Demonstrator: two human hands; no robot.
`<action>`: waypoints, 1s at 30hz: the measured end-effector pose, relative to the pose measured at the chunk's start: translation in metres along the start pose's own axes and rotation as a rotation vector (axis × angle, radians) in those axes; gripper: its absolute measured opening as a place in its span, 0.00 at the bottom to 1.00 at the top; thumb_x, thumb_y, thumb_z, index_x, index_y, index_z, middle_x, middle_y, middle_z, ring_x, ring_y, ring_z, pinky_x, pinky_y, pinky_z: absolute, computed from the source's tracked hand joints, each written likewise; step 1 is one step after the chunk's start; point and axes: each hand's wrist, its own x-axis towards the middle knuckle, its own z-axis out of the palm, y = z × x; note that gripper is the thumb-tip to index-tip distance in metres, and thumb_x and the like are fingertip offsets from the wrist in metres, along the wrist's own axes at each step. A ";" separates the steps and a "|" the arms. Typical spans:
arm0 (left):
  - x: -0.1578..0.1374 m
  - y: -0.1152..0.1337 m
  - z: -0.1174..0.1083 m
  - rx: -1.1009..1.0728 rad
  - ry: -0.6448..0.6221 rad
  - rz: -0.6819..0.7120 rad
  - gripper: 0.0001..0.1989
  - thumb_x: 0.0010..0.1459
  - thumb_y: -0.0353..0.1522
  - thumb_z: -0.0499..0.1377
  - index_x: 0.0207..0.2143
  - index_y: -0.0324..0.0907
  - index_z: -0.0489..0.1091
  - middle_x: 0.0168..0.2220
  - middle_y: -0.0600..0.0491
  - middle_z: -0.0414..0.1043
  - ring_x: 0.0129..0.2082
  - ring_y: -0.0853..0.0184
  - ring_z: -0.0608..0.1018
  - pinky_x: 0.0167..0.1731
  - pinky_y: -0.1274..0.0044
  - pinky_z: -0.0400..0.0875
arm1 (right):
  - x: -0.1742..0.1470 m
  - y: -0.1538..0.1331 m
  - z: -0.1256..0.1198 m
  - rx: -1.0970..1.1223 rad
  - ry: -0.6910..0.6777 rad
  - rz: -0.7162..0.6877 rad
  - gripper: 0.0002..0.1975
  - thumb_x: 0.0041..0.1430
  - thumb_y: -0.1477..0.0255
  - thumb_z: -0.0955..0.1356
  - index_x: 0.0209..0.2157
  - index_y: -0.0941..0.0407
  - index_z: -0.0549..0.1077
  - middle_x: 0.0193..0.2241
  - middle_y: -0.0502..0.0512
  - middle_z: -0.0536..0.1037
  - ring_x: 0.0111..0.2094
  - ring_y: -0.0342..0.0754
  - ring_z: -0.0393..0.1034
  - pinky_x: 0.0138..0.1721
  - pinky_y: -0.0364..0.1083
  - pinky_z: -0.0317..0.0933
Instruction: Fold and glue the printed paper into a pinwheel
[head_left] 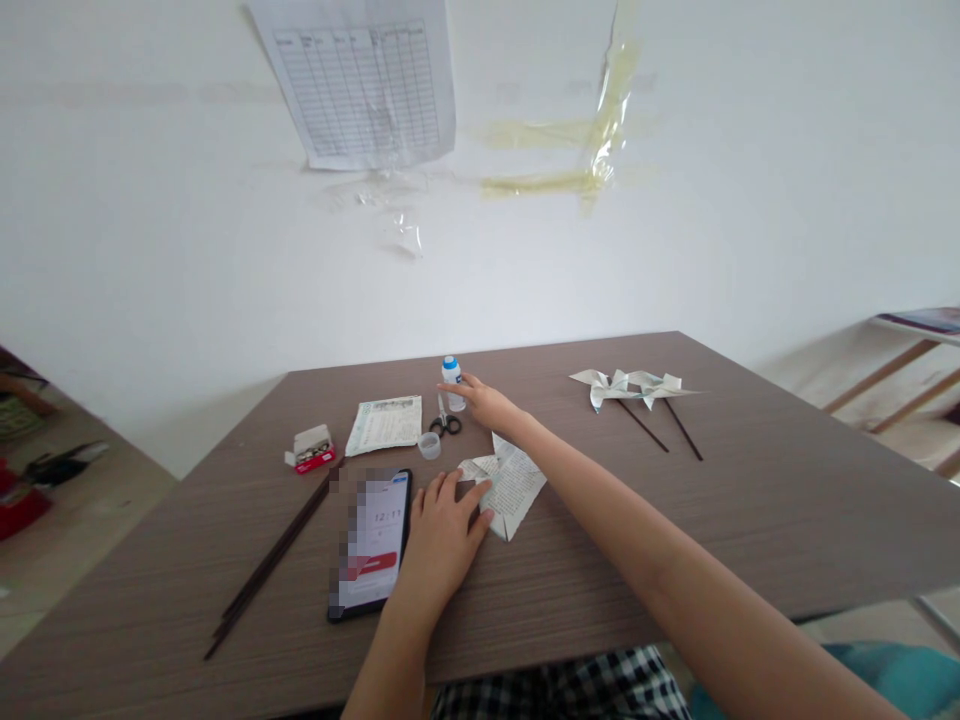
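Two hands work over the table (675, 520): left hand (442, 535) flat, fingers spread, pinning folded paper (514, 490); right hand (487, 402), fingers loose, touches the upright glue bottle (452, 384), which a nudge might topple.

A single head-worn camera looks forward and down from the seated person's side of the worktop (750, 520), close enough that both forearms enter from the bottom edge. It faces the white wall (150, 250) behind, taking in the whole worktop and floor on both sides.
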 end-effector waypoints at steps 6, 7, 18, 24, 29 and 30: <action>-0.001 0.003 -0.003 0.030 -0.009 -0.004 0.25 0.84 0.34 0.63 0.77 0.55 0.85 0.83 0.41 0.78 0.84 0.40 0.75 0.84 0.42 0.71 | -0.006 0.003 -0.003 -0.011 -0.051 0.012 0.51 0.73 0.91 0.62 0.90 0.44 0.69 0.93 0.66 0.59 0.79 0.61 0.79 0.70 0.53 0.81; -0.001 0.004 -0.005 0.031 -0.017 -0.008 0.25 0.84 0.34 0.63 0.77 0.55 0.85 0.83 0.41 0.77 0.84 0.40 0.75 0.84 0.43 0.71 | -0.008 0.004 -0.004 -0.011 -0.056 0.012 0.51 0.74 0.91 0.62 0.90 0.43 0.69 0.93 0.66 0.58 0.77 0.60 0.81 0.70 0.53 0.82; 0.000 0.014 -0.017 0.035 -0.064 -0.039 0.26 0.85 0.34 0.64 0.78 0.56 0.84 0.85 0.40 0.76 0.86 0.38 0.75 0.85 0.43 0.71 | -0.061 0.048 -0.026 0.037 0.056 -0.054 0.47 0.72 0.88 0.67 0.86 0.46 0.74 0.84 0.65 0.75 0.80 0.62 0.78 0.83 0.63 0.72; 0.000 0.013 -0.012 0.043 -0.025 -0.027 0.25 0.84 0.33 0.65 0.77 0.58 0.85 0.83 0.41 0.78 0.84 0.39 0.77 0.83 0.43 0.73 | -0.108 0.060 -0.036 0.064 0.096 -0.089 0.38 0.74 0.83 0.71 0.81 0.47 0.80 0.79 0.66 0.80 0.76 0.64 0.81 0.82 0.68 0.72; -0.001 0.012 -0.007 0.044 0.019 -0.027 0.25 0.83 0.32 0.68 0.75 0.59 0.87 0.82 0.43 0.80 0.83 0.40 0.79 0.82 0.43 0.75 | -0.145 0.049 -0.044 0.070 0.075 -0.200 0.24 0.75 0.81 0.74 0.65 0.48 0.90 0.71 0.64 0.88 0.72 0.62 0.83 0.79 0.65 0.75; -0.001 0.011 -0.007 0.045 0.022 -0.024 0.25 0.83 0.32 0.68 0.75 0.59 0.87 0.81 0.43 0.80 0.83 0.40 0.79 0.82 0.42 0.75 | -0.152 0.045 -0.045 0.070 0.055 -0.229 0.22 0.76 0.81 0.75 0.63 0.48 0.91 0.68 0.63 0.89 0.70 0.61 0.84 0.77 0.64 0.76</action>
